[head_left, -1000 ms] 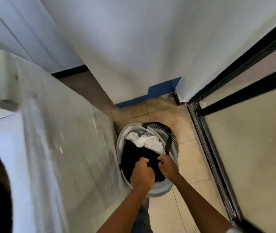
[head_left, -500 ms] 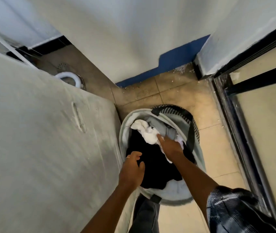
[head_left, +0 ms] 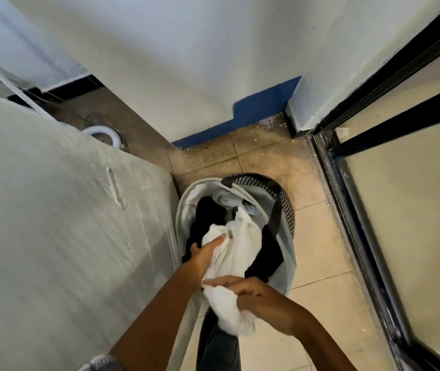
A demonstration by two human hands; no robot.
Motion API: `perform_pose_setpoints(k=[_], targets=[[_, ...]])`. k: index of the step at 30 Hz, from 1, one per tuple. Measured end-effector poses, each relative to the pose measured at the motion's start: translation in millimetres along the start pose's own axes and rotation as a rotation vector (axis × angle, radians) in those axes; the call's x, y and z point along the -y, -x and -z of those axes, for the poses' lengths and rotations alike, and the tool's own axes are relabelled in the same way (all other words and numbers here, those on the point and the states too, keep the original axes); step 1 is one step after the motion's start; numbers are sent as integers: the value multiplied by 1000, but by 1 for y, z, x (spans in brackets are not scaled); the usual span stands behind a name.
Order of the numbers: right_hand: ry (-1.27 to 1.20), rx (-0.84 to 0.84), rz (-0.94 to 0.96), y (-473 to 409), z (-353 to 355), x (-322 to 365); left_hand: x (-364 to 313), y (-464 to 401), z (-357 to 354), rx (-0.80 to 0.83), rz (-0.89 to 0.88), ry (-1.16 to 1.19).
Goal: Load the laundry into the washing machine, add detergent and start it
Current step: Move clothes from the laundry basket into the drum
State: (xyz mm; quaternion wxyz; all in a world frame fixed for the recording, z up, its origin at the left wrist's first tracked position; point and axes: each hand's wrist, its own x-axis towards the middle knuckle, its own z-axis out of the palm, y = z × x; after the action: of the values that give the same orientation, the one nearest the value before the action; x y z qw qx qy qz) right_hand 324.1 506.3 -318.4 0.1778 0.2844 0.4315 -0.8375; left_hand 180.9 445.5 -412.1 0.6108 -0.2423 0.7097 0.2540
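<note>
White cloth [head_left: 236, 245] hangs over the laundry basket [head_left: 186, 204], which sits on the floor tiles at about 6 o'clock from the blue wall strip [head_left: 261, 108] and at 3 o'clock of the grey machine side [head_left: 60, 223]. I judge the cloth light, soft and floppy, not slippery; it will sag and trail, so I'd bunch it and take it by the thick folds, not an edge. Dark clothes [head_left: 205, 212] lie under it in the basket, more whitish pieces toward 12 o'clock inside the rim. My left hand [head_left: 204, 254] is at the cloth's 9 o'clock side, fingers narrow and pinched onto a fold, thumb against the fabric. My right hand [head_left: 256, 290] is at the 6 o'clock end, fingers [head_left: 221, 281] stretched fairly flat over a wad, the rest curled round the bundle below; it looks like a hold, blurred though. Loading barely begun by my read. A white hose [head_left: 101, 132] lies at 10 o'clock, well apart.
</note>
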Motion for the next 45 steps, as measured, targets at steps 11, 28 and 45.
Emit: perform_pose_setpoints(k=[11, 28, 45], targets=[[-70, -878, 31, 64, 5, 30, -35, 129, -4, -26, -45, -390], [-518, -258, 190, 145, -108, 191, -86, 431, 81, 282, -619, -494], [-130, -67, 976, 188, -397, 323, 29, 586, 341, 374, -1396, 158]])
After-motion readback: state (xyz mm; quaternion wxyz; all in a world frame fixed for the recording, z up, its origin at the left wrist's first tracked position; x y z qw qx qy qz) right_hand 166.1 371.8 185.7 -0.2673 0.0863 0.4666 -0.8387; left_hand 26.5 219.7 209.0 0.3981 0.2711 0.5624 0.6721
